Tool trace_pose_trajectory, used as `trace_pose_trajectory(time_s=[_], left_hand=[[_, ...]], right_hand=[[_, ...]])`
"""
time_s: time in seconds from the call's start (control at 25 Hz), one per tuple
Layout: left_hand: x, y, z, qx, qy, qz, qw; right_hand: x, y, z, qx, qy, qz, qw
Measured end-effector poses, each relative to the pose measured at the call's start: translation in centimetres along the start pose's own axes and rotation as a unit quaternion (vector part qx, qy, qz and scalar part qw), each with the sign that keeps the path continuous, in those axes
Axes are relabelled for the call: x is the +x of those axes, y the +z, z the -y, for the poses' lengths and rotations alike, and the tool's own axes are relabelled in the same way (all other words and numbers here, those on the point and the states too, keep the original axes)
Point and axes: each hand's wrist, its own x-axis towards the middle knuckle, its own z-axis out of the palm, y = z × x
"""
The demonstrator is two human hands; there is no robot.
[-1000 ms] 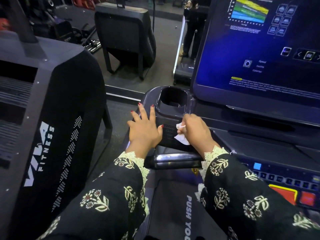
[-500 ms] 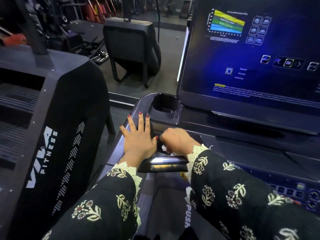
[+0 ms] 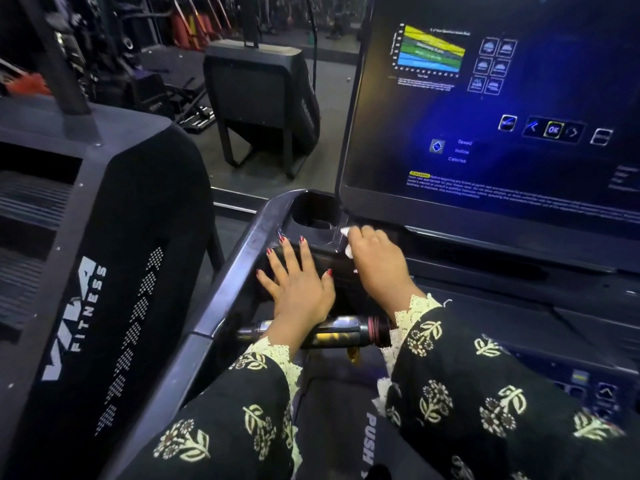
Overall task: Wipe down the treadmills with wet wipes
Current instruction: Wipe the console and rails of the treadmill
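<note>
Two hands work the left corner of a glossy black plastic treadmill console [image 3: 254,237] in a dim gym. The left hand [image 3: 298,285] lies flat on the dark panel just below the round, recessed cup holder [image 3: 315,211], fingers straight and spread, its grip wide and holding nothing; it appears to brace the person while the other hand cleans. The right hand [image 3: 377,265] has its grip closed round a crumpled white wet wipe [image 3: 348,251], which shows past the knuckles and is pressed to the console's ledge at the cup holder's right rim, just under the lower left corner of the large blue-lit display screen [image 3: 502,116]. Bunching the wipe this way probably lets the fingertips push it into the seam between holder and screen. A chrome-and-black cylindrical handlebar [image 3: 346,332] crosses beneath both wrists, which emerge from black floral sleeves [image 3: 485,410]. Beyond the console's left edge stands a second black treadmill housing with white "FITNESS" lettering [image 3: 104,271], untouched by either hand. Judging by the wipe's position, screen and handlebar remain to be wiped.
</note>
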Motion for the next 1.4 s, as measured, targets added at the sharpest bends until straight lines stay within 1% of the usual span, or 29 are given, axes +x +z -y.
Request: trace_pose_trajectory(time_s=[0.04,0.08,0.12,0.2,0.24,0.28,0.4,0.48,0.56,0.6,0.68,0.72,0.84,0.88,0.92,1.0,1.08,1.12,1.2,1.24,1.32,1.36,1.4], left_hand=[[0.0,0.0,-0.1,-0.011,0.000,0.004,1.000],[0.0,0.1,-0.2,-0.015,0.004,0.005,1.000],[-0.1,0.1,-0.4,-0.015,0.013,0.003,1.000],[-0.2,0.2,-1.1,-0.013,0.052,-0.009,0.998],[-0.3,0.2,-1.5,-0.010,0.079,-0.019,0.997],[-0.4,0.2,-1.9,-0.006,0.105,-0.027,0.994],[-0.7,0.4,-3.2,0.010,0.177,-0.045,0.983],[-0.6,0.6,-3.9,0.021,0.222,-0.053,0.973],[-0.5,0.7,-4.1,0.040,0.247,-0.050,0.967],[-0.5,0.8,-4.3,0.052,0.257,-0.048,0.964],[-0.3,0.8,-4.5,0.077,0.267,-0.047,0.959],[-0.2,0.8,-4.5,0.086,0.269,-0.047,0.958],[0.1,1.0,-4.8,0.098,0.280,-0.042,0.954],[0.1,1.1,-4.8,0.099,0.286,-0.048,0.952],[0.1,1.2,-4.8,0.097,0.292,-0.063,0.949],[0.2,1.3,-4.7,0.096,0.301,-0.096,0.944],[0.2,1.4,-4.7,0.110,0.309,-0.104,0.939],[0.3,1.4,-4.9,0.118,0.314,-0.105,0.936],[0.4,1.4,-5.3,0.135,0.324,-0.108,0.930],[0.4,1.4,-5.5,0.143,0.329,-0.108,0.927],[0.5,1.6,-6.2,0.157,0.338,-0.100,0.923],[0.6,1.7,-6.7,0.163,0.339,-0.092,0.922],[0.5,1.7,-7.1,0.170,0.338,-0.083,0.922]], right_hand=[[-0.4,0.1,-0.6,-0.016,-0.015,0.025,0.999],[-0.5,-0.2,-1.0,-0.014,-0.025,0.017,0.999],[-0.2,-0.6,-1.5,-0.017,-0.022,-0.022,0.999],[0.1,-0.4,-2.7,-0.018,0.021,-0.075,0.997],[0.0,-0.5,-3.0,-0.022,0.033,-0.072,0.997],[-0.3,-0.3,-3.1,-0.021,0.021,-0.057,0.998],[-1.0,-0.9,-3.3,-0.058,0.014,0.048,0.997],[-1.3,-1.9,-4.0,-0.101,0.034,0.036,0.994],[-1.4,-1.9,-4.3,-0.106,0.059,-0.002,0.993],[-1.6,-1.8,-4.6,-0.116,0.055,-0.009,0.992],[-2.2,-1.5,-5.1,-0.106,0.036,0.048,0.993],[-2.5,-1.3,-5.5,-0.116,0.046,0.076,0.989],[-3.1,-1.7,-6.3,-0.080,0.083,0.029,0.993],[-3.2,-1.3,-6.4,-0.084,0.091,0.012,0.992],[-3.2,-1.4,-6.5,-0.081,0.092,0.020,0.992],[-3.4,-1.4,-7.0,-0.063,0.116,0.065,0.989],[-4.1,-1.4,-7.7,-0.070,0.140,0.076,0.985],[-4.4,-1.5,-8.0,-0.068,0.165,0.075,0.981],[-4.6,-1.4,-7.7,-0.045,0.187,0.087,0.977],[-4.4,-1.3,-7.4,-0.008,0.186,0.080,0.979],[-4.0,-1.1,-7.2,0.082,0.194,0.023,0.977],[-4.1,-1.0,-7.3,0.124,0.214,-0.022,0.969],[-4.4,-1.0,-7.5,0.165,0.254,-0.073,0.950]])
